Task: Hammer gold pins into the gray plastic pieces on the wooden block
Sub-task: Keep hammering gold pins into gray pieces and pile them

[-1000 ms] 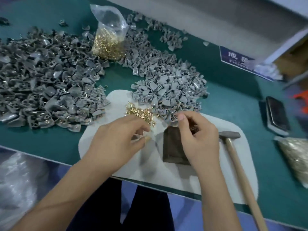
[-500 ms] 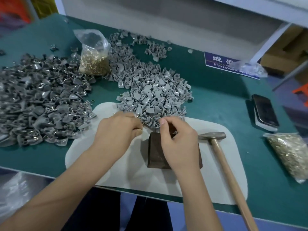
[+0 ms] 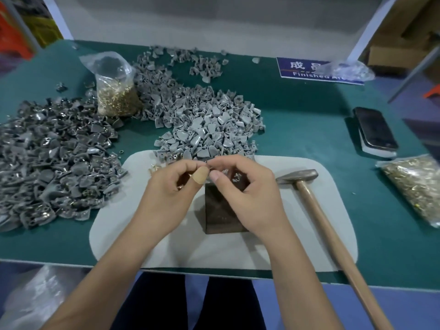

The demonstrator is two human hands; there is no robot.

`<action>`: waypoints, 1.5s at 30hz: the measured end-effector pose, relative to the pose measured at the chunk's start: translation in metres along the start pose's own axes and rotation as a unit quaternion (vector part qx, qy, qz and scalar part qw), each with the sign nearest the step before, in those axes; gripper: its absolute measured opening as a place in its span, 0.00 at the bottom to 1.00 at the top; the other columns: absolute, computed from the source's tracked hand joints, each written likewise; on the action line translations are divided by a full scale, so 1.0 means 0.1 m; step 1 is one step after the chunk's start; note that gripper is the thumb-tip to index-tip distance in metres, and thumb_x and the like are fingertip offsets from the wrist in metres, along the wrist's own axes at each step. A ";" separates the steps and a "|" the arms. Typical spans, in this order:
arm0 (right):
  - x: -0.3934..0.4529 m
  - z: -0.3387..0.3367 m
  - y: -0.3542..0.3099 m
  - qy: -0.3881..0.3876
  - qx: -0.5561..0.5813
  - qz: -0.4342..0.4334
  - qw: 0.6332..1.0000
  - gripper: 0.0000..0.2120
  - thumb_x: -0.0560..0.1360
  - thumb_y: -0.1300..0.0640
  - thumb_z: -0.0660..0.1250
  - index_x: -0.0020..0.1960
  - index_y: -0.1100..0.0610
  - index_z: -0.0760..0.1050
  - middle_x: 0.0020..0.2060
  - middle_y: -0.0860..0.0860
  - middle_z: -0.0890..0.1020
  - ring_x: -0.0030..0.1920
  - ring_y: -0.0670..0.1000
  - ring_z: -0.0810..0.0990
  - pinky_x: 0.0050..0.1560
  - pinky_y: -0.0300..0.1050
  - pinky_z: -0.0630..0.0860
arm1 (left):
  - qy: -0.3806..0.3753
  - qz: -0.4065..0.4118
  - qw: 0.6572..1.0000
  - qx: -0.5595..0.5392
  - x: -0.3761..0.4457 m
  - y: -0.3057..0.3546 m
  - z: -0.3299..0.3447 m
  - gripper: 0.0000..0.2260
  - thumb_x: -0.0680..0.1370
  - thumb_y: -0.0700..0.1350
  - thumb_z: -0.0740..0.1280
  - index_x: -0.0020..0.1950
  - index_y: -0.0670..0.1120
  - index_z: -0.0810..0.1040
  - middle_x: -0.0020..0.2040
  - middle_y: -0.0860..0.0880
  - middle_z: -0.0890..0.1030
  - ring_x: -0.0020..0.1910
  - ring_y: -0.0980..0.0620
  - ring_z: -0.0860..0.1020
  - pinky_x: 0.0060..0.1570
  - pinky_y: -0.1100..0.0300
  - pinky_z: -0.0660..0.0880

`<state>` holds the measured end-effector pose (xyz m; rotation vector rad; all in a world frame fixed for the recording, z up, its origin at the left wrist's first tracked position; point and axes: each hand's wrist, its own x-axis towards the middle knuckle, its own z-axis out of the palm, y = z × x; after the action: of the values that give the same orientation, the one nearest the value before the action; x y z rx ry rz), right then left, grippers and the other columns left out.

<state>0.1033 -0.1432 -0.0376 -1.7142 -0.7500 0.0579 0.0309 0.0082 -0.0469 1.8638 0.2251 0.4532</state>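
Two heaps tell me most of what I can judge about progress: far left on the table [image 3: 297, 110] lies a broad, darker pile of gray pieces [image 3: 47, 163] with metal glinting among them — I take these to be the finished ones — and further in, past the upright bag of gold pins [image 3: 114, 96], sits a lighter pile of plain gray pieces [image 3: 209, 129] that look not yet pinned. That second heap is large, so a good share of the work seems to remain. On the pale mat [image 3: 297, 234] a few loose gold pins [image 3: 154, 168] lie just beside my left hand [image 3: 171, 196], which is curled, thumb and bandaged forefinger pinching something small; a glint of gold shows under the fingers, though I cannot tell exactly what it holds. My right hand [image 3: 247, 194] meets it fingertip to fingertip, curled around a gray plastic piece [image 3: 234, 177] held just over the far end of the wooden block [image 3: 219, 215] — I judge I am fitting a pin to the piece, with no hammering begun on this one. The hammer [image 3: 309, 186] lies untouched to the right of the block, its handle running toward me. Beyond it are a phone [image 3: 376, 132] and a second bag of pins [image 3: 414, 186].
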 end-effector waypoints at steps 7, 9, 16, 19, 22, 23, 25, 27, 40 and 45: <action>0.01 -0.09 0.01 0.015 0.055 0.027 0.998 0.06 0.76 0.64 0.73 0.50 0.55 0.85 0.42 0.45 0.85 0.44 0.46 0.82 0.48 0.36 0.76 | -0.034 -0.010 0.998 -0.055 0.05 0.02 0.03 0.10 0.78 0.60 0.69 0.46 0.56 0.85 0.29 0.62 0.77 0.28 0.64 0.72 0.31 0.74 0.65; 0.01 -0.08 0.03 0.023 0.046 0.033 0.998 0.06 0.77 0.63 0.72 0.49 0.54 0.84 0.41 0.46 0.84 0.44 0.49 0.81 0.47 0.41 0.77 | -0.022 0.026 0.999 0.040 0.09 -0.02 -0.03 0.10 0.77 0.62 0.69 0.44 0.58 0.85 0.32 0.61 0.79 0.30 0.63 0.73 0.32 0.72 0.66; 0.01 -0.06 0.07 0.088 0.055 0.067 0.992 0.04 0.79 0.59 0.68 0.48 0.51 0.79 0.40 0.47 0.82 0.43 0.47 0.80 0.46 0.40 0.77 | -0.046 0.117 0.903 0.412 0.37 -0.24 -0.27 0.16 0.78 0.56 0.70 0.65 0.57 0.81 0.58 0.56 0.80 0.58 0.51 0.77 0.46 0.53 0.77; 0.00 -0.05 0.07 0.086 0.054 0.069 0.992 0.04 0.80 0.59 0.68 0.49 0.50 0.79 0.40 0.47 0.82 0.43 0.47 0.80 0.46 0.40 0.77 | -0.075 0.116 0.897 0.419 0.42 -0.28 -0.25 0.16 0.77 0.54 0.72 0.65 0.57 0.81 0.57 0.56 0.79 0.59 0.50 0.76 0.47 0.49 0.78; 0.00 -0.06 0.07 0.090 0.051 0.068 0.992 0.04 0.80 0.59 0.68 0.49 0.51 0.79 0.40 0.48 0.82 0.44 0.47 0.80 0.46 0.41 0.77 | -0.064 0.109 0.903 0.410 0.48 -0.29 -0.23 0.15 0.78 0.53 0.72 0.65 0.57 0.82 0.55 0.55 0.79 0.58 0.50 0.75 0.46 0.51 0.76; 0.00 -0.05 0.06 0.089 0.047 0.067 0.993 0.04 0.80 0.59 0.68 0.49 0.51 0.79 0.41 0.48 0.82 0.44 0.48 0.80 0.47 0.42 0.78 | -0.068 0.108 0.905 0.406 0.49 -0.29 -0.23 0.15 0.78 0.53 0.72 0.65 0.56 0.82 0.54 0.54 0.78 0.57 0.50 0.75 0.46 0.51 0.75; 0.00 -0.05 0.06 0.089 0.042 0.066 0.993 0.04 0.80 0.59 0.68 0.49 0.51 0.79 0.40 0.49 0.82 0.43 0.48 0.80 0.46 0.44 0.78 | -0.082 0.112 0.903 0.407 0.52 -0.28 -0.21 0.15 0.77 0.52 0.73 0.64 0.56 0.82 0.53 0.54 0.78 0.56 0.49 0.75 0.46 0.51 0.75; 0.00 -0.05 0.06 0.093 0.039 0.065 0.993 0.05 0.80 0.60 0.68 0.49 0.51 0.79 0.39 0.48 0.82 0.42 0.47 0.80 0.46 0.42 0.77 | -0.086 0.120 0.897 0.417 0.52 -0.27 -0.20 0.12 0.77 0.51 0.73 0.60 0.56 0.83 0.52 0.55 0.78 0.57 0.50 0.75 0.47 0.51 0.75; 0.02 -0.03 0.10 0.116 0.012 0.064 0.991 0.04 0.79 0.58 0.68 0.49 0.49 0.80 0.40 0.45 0.82 0.43 0.46 0.80 0.47 0.37 0.76 | -0.018 0.001 0.996 -0.087 0.23 -0.02 -0.02 0.08 0.75 0.44 0.77 0.45 0.45 0.78 0.39 0.50 0.84 0.35 0.54 0.81 0.38 0.66 0.76; 0.01 -0.04 0.08 0.127 0.020 0.058 0.990 0.04 0.80 0.58 0.68 0.49 0.49 0.80 0.42 0.45 0.83 0.45 0.46 0.81 0.49 0.38 0.76 | -0.032 0.013 0.995 -0.094 0.04 0.03 0.10 0.08 0.78 0.41 0.73 0.55 0.50 0.84 0.41 0.52 0.85 0.41 0.55 0.83 0.42 0.63 0.79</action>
<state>0.1094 -0.1468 -0.0429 -1.6877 -0.4583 -0.0637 0.0385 0.0002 -0.0464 1.6957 0.1119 0.4173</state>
